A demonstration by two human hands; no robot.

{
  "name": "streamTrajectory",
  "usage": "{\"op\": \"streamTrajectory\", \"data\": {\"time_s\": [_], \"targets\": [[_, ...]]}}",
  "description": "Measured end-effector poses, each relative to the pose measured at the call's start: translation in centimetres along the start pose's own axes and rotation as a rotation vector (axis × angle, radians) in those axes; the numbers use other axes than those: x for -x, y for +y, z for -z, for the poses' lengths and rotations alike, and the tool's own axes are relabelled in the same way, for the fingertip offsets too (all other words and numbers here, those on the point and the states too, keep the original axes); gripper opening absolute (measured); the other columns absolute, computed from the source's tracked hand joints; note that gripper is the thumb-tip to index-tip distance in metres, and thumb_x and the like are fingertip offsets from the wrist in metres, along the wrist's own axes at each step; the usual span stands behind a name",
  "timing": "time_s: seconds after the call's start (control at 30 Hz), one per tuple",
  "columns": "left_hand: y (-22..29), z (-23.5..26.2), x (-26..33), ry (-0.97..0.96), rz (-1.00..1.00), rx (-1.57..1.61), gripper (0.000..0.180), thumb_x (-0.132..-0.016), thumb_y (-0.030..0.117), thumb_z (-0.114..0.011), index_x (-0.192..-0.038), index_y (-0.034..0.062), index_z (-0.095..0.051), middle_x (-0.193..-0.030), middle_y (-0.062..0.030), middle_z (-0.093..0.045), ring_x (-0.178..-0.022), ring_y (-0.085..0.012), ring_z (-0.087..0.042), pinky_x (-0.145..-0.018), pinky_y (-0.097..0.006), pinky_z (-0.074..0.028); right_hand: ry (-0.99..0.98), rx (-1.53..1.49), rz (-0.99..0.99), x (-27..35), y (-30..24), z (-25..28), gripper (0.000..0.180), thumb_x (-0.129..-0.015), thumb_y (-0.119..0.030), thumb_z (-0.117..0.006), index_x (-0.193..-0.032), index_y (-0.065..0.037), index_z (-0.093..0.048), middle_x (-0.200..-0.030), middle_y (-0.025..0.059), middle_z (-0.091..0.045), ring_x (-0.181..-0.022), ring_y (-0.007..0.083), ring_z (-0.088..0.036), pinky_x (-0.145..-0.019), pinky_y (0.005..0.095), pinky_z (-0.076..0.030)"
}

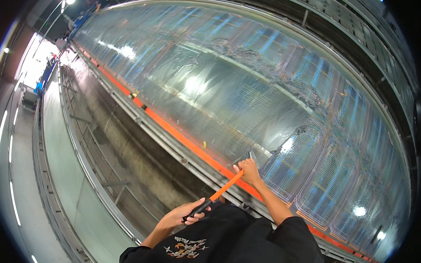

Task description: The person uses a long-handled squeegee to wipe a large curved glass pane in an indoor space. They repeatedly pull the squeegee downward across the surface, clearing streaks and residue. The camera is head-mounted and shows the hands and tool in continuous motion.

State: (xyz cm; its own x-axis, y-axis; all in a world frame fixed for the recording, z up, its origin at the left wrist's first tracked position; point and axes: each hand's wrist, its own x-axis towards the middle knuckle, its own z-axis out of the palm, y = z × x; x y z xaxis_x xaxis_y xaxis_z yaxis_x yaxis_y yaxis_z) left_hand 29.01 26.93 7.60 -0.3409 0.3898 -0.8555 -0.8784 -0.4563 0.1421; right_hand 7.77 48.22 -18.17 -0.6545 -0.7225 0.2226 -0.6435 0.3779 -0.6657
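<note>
Both my hands hold a long-handled scraper with an orange shaft (227, 186) and a black grip. My left hand (184, 214) is wrapped round the black grip, low in front of my body. Further up, my right hand (249, 171) closes on the shaft near its far end. Just beyond the right hand, a thin pale blade (253, 156) meets a long glossy table surface (223, 101), though the hand partly hides it. The surface looks wet, with smooth film in the middle and blue-striped, rippled patches around it.
An orange strip (173, 131) and a metal rail run along the table's near edge. A trough-like gap (123, 148) separates it from a second, pale long table (78, 182) on the left. Metal framework (355, 29) stands beyond the far edge.
</note>
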Motion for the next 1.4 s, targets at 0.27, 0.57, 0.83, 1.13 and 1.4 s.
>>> {"op": "streamTrajectory", "data": {"time_s": [0.27, 0.57, 0.83, 1.13, 1.4], "targets": [[-7.0, 5.9, 3.2, -0.041, 0.056, -0.194, 0.045, -0.107, 0.054, -0.049, -0.108, 0.0089, -0.052, -0.058, 0.0069, -0.038, -0.039, -0.0037, -0.034, -0.033, -0.023, -0.028, -0.317, 0.073, 0.092, 4.3, -5.8, -0.4, 0.053, -0.080, -0.058, -0.073, -0.075, -0.007, -0.061, -0.076, 0.0165, -0.062, -0.076, 0.0393, -0.063, -0.070, 0.0497, -0.046], [-4.2, 5.5, 2.3, -0.056, 0.223, -0.170, 0.036, -0.110, 0.046, -0.044, -0.107, 0.0115, -0.052, -0.053, 0.0050, -0.039, -0.033, -0.0059, -0.032, -0.029, -0.024, -0.025, -0.185, -0.008, -0.011, 8.0, -4.9, -1.5, 0.051, -0.087, -0.050, -0.070, -0.066, -0.006, -0.056, -0.066, 0.0165, -0.061, -0.066, 0.0406, -0.062, -0.063, 0.0505, -0.047], [0.8, 5.4, 0.8, 0.021, 0.415, -0.160, 0.041, -0.108, 0.050, -0.047, -0.102, 0.0099, -0.052, -0.054, 0.0034, -0.041, -0.032, -0.0052, -0.035, -0.027, -0.022, -0.028, -0.112, -0.023, -0.066, 8.7, -2.5, -3.1, 0.043, -0.095, -0.039, -0.062, -0.064, -0.010, -0.058, -0.059, 0.0115, -0.062, -0.059, 0.0348, -0.064, -0.059, 0.0449, -0.047], [1.2, 5.9, -0.6, 0.438, 0.614, -0.056, 0.059, -0.102, 0.060, -0.054, -0.107, 0.0038, -0.071, -0.077, 0.0003, -0.071, -0.041, -0.0059, -0.052, -0.037, -0.021, -0.042, 0.094, -0.062, 0.014, 8.5, -0.2, -3.5, 0.044, -0.094, -0.032, -0.068, -0.059, -0.013, -0.049, -0.053, 0.0056, -0.055, -0.048, 0.0260, -0.057, -0.051, 0.0380, -0.042], [8.6, -2.0, -2.3, 0.550, 0.645, -0.296, 0.068, -0.101, 0.062, -0.055, -0.134, 0.0034, -0.063, -0.103, -0.0112, -0.074, -0.093, -0.0199, -0.070, -0.089, -0.033, -0.057, 0.291, 0.022, -0.069, 7.4, 0.4, -2.9, 0.042, -0.090, -0.028, -0.073, -0.057, -0.014, -0.051, -0.053, 0.0016, -0.054, -0.049, 0.0190, -0.057, -0.053, 0.0335, -0.041]]}}
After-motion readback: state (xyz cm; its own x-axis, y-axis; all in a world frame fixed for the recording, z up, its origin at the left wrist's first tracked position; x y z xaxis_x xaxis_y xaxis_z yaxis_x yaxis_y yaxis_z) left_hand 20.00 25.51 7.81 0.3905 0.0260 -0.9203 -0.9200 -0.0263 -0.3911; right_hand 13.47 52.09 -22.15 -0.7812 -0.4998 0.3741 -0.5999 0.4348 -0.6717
